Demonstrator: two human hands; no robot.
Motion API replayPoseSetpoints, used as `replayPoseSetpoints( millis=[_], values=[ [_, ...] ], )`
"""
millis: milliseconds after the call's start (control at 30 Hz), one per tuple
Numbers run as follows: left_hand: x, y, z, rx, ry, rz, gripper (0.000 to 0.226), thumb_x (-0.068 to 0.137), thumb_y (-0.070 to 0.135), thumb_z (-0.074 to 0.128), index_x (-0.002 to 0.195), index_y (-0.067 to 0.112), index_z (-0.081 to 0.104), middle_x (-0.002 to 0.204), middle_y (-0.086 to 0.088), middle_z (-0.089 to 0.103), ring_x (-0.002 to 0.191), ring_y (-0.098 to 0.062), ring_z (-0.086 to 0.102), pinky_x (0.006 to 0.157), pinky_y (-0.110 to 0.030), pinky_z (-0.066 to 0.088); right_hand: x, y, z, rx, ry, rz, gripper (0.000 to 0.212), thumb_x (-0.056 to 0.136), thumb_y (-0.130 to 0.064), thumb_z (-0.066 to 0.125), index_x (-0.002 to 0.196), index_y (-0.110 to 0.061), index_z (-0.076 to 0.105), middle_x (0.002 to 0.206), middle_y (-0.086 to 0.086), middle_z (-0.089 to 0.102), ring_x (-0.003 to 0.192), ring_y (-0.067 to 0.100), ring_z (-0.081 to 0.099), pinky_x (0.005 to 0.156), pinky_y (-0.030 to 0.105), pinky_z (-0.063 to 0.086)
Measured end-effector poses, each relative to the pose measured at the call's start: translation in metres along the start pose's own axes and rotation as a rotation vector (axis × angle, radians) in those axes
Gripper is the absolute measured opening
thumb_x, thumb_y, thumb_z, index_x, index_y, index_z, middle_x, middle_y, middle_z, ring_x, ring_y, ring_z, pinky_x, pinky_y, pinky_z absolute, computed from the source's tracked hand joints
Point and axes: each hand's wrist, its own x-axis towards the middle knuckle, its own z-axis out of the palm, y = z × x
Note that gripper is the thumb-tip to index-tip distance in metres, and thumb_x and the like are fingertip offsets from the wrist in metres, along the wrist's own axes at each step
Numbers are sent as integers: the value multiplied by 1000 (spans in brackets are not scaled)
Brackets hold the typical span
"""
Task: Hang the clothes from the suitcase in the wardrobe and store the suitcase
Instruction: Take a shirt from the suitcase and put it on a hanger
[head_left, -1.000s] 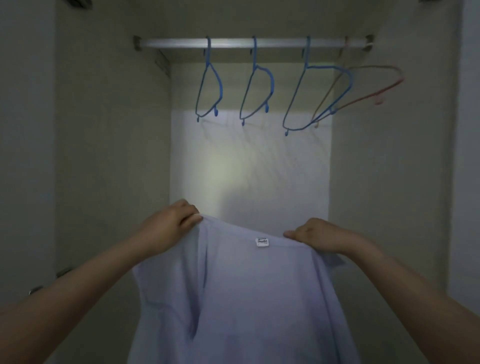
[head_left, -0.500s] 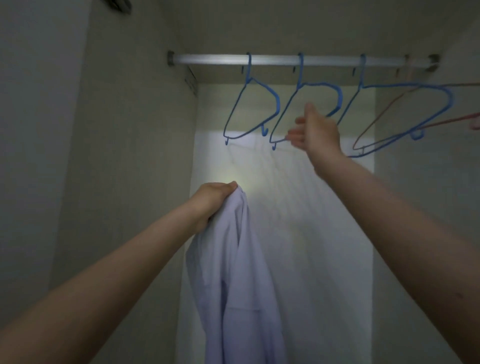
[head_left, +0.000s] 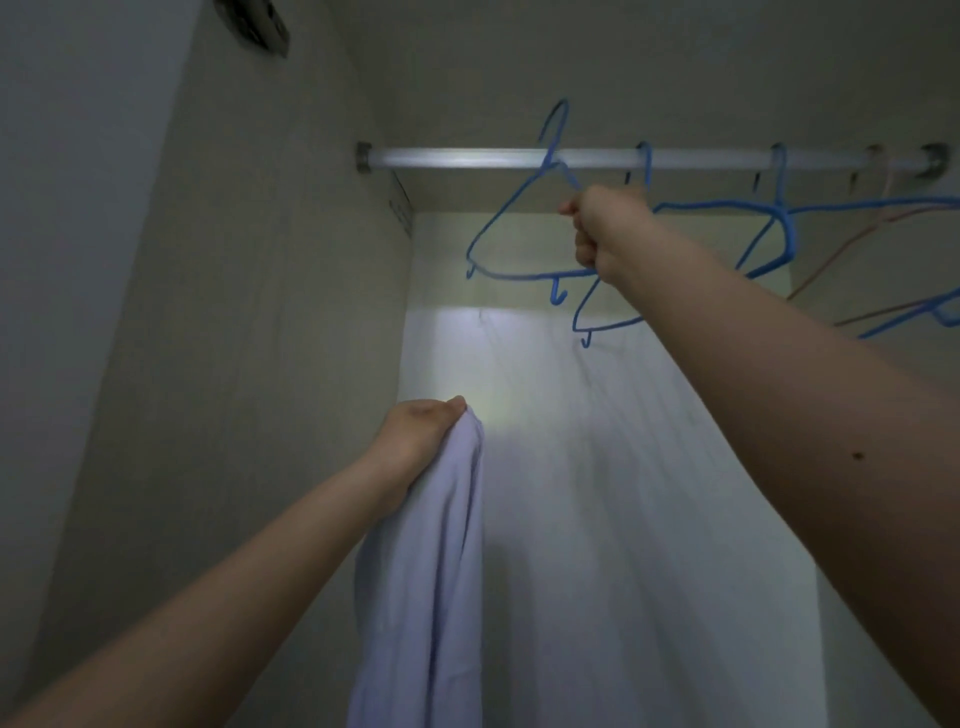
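Blue plastic hanger (head_left: 511, 228) was clenched in our right hand (head_left: 605, 231), its hook lifted clear above the rail (head_left: 467, 157). Our left hand (head_left: 423, 441) gripped the pale shirt (head_left: 426, 597), bunched and dangling inside the wardrobe. We judged it best to find the collar before threading the hanger through.

- The left hand (head_left: 423, 441) is held at mid-height with the forearm stretched forward from the lower left; its grip is closed around a bunch of pale cloth (head_left: 421, 597).
- The right hand (head_left: 605, 231) is raised high, the arm extended up from the lower right; its fingers are curled in a fist around a blue hanger (head_left: 519, 228).
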Motion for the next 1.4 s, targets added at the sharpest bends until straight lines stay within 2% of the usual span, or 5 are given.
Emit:
replayPoseSetpoints(
  millis=[633, 833, 1067, 1167, 1400],
  values=[
    [-86, -56, -24, 322, 35, 12, 24, 95, 20, 49, 107, 7, 65, 116, -7, 63, 105, -13, 55, 83, -13, 37, -149, 124, -104, 282, -156, 35, 19, 95, -11, 44, 99, -19, 62, 44, -5, 36, 35, 7, 22, 34, 11, 17],
    [-145, -55, -18, -363, -69, -459, 87, 84, 74, 13, 92, 4, 64, 80, -10, 73, 76, -22, 69, 73, -35, 48, -235, 207, -138, 529, -268, 265, 25, 96, -12, 39, 107, -17, 61, 42, -7, 25, 31, 3, 16, 35, 5, 14],
    [-170, -60, -2, 51, 156, -273, 22, 96, 30, 46, 88, 19, 62, 95, -10, 64, 80, -17, 59, 81, -33, 47, -283, 248, -161, 307, -415, 393, 18, 86, -14, 55, 101, -9, 63, 58, 6, 49, 41, 12, 43, 39, 22, 39],
    [-181, -62, 8, 201, -11, -182, 24, 97, 24, 46, 79, 18, 61, 82, -3, 62, 83, -18, 56, 82, -31, 44, -283, 245, -160, 358, -517, 488, 58, 53, -40, 83, 97, -7, 65, 73, 5, 62, 52, 14, 56, 50, 26, 50],
    [-203, -61, 31, 303, -283, -270, 22, 94, 31, 49, 89, 17, 64, 95, -3, 66, 89, -14, 60, 88, -28, 46, -276, 239, -158, 439, -443, 475, 28, 91, -33, 48, 99, -13, 66, 49, -9, 28, 34, 1, 17, 33, 14, 13]
  ],
)
